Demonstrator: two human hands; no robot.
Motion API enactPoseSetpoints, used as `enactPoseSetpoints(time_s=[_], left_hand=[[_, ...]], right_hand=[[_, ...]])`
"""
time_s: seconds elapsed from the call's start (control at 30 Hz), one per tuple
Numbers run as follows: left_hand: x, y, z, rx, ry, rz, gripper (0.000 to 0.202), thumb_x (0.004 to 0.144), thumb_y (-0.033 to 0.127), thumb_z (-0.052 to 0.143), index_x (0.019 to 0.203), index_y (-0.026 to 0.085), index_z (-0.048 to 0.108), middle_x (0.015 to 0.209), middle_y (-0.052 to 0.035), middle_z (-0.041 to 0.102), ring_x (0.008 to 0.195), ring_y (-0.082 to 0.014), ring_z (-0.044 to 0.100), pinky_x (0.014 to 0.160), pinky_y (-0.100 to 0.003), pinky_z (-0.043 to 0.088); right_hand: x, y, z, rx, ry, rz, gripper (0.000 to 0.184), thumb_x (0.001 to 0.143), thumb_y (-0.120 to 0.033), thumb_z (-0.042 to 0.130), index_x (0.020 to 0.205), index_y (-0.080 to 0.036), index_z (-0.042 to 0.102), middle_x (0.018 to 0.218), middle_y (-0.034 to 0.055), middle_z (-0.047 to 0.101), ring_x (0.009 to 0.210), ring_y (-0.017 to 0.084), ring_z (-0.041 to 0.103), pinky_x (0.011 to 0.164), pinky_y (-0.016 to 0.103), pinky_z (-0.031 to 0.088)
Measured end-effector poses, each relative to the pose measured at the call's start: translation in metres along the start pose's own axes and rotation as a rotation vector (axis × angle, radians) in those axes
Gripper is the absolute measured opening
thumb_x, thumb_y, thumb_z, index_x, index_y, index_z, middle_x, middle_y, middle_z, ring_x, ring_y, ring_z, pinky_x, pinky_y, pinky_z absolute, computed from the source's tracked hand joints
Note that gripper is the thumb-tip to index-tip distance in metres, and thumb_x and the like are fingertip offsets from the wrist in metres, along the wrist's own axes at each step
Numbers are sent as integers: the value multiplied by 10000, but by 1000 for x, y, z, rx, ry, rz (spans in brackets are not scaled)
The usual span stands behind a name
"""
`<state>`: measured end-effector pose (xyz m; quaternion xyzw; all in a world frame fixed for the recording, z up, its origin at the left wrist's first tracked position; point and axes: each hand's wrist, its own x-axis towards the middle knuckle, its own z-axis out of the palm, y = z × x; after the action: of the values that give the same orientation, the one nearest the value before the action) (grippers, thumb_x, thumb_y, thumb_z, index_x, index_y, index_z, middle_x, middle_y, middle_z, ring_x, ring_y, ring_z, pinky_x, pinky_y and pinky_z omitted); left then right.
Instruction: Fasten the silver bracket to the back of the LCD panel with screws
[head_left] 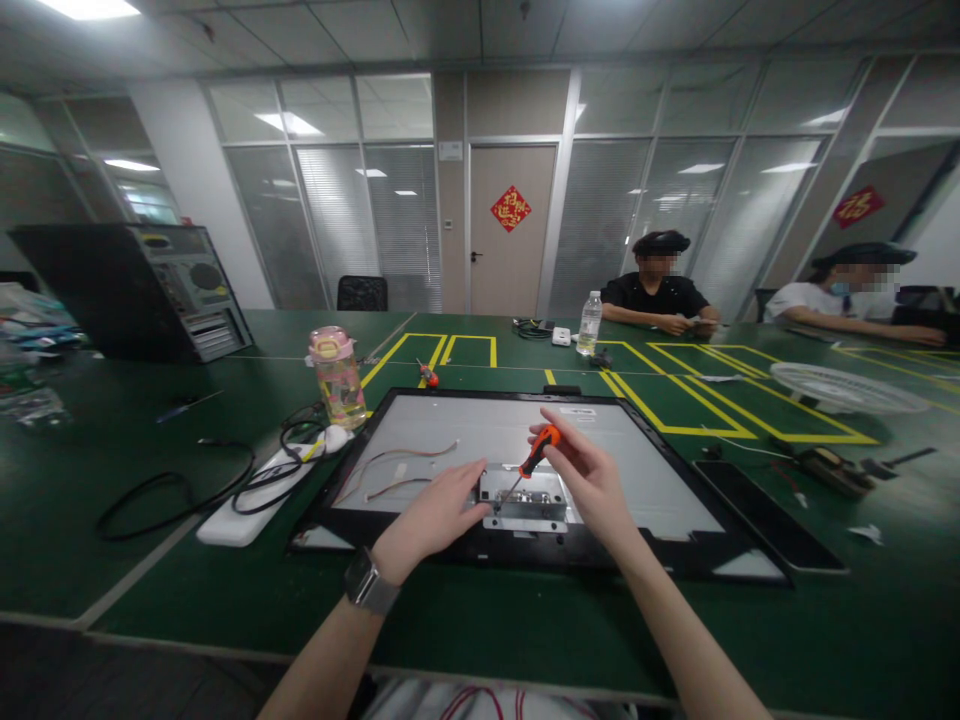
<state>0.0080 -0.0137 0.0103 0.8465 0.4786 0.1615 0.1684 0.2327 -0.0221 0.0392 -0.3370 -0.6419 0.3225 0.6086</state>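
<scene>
A disassembled monitor panel (637, 470) lies flat in front of me, its grey metal back up inside a black frame. A silver metal bracket (525, 522) sits near its lower middle. My right hand (592, 480) holds an orange and black screwdriver (537, 455) between thumb and fingers, tilted, with its shaft pointing down at the bracket. My left hand (439, 510), with a watch on its wrist, rests at the bracket's left edge, fingers stretched out. Thin wires (405, 487) run over the panel to the left of the bracket. The screwdriver's tip is too small to make out clearly.
Left of the panel are a white power strip (259, 500), black cables and a pink-lidded bottle (337, 380). A second screwdriver (428, 375) lies behind it. A black strip (765, 510) lies at right. A computer case (135, 290) stands far left; two people sit across the table.
</scene>
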Motion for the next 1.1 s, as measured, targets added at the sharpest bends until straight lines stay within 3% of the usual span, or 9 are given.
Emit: enactPoseSetpoints(time_s=[0.13,0.3,0.47,0.53,0.83,1.0,1.1], left_hand=[[0,1,-1,-7,-12,-7,582,919,402,499,1448,206,358,1506,-98,402,1369,-248,396,1137,-386,282],[-1,6,-4,2,-30,-16,588,919,380,498,1449,170,356,1508,-111,396,1375,-240,385,1145,-371,259],[1,4,-1,8,-29,-11,583,922,384,486,1447,167,355,1505,-116,399,1372,-238,389,1142,-367,261],[1,2,-1,10,-20,0,580,921,381,488,1444,171,356,1503,-116,403,1369,-236,394,1139,-361,264],[0,3,-2,6,-18,1,570,917,387,489,1438,193,363,1506,-105,401,1372,-236,391,1142,-371,263],[1,0,0,-4,-8,6,573,913,388,502,1439,204,367,1501,-100,410,1364,-239,402,1137,-373,270],[1,0,0,-5,-14,5,577,914,393,503,1442,208,365,1502,-100,408,1363,-242,403,1137,-377,273]], right_hand=[[1,0,-1,-100,62,-40,349,848,-362,647,1184,-271,663,1013,48,672,933,218,650,849,380,544],[-1,-1,0,-34,-12,-8,398,929,-382,524,1313,-284,561,1108,61,671,1024,231,645,922,423,507],[0,-1,2,-92,51,-71,286,849,-357,654,1118,-268,691,932,36,648,874,204,624,785,344,526],[0,-2,1,-76,49,-81,247,865,-373,631,1071,-262,711,938,40,640,880,203,616,765,333,524],[0,1,-1,55,-28,8,307,934,-404,530,1188,-283,652,1047,52,700,1026,231,641,933,429,496],[-1,-3,1,52,-42,-25,240,853,-424,643,1030,-275,707,1084,60,669,971,230,653,840,377,557],[-1,-6,1,91,-76,-9,278,888,-408,604,1128,-282,666,1082,67,685,979,231,667,889,415,549]])
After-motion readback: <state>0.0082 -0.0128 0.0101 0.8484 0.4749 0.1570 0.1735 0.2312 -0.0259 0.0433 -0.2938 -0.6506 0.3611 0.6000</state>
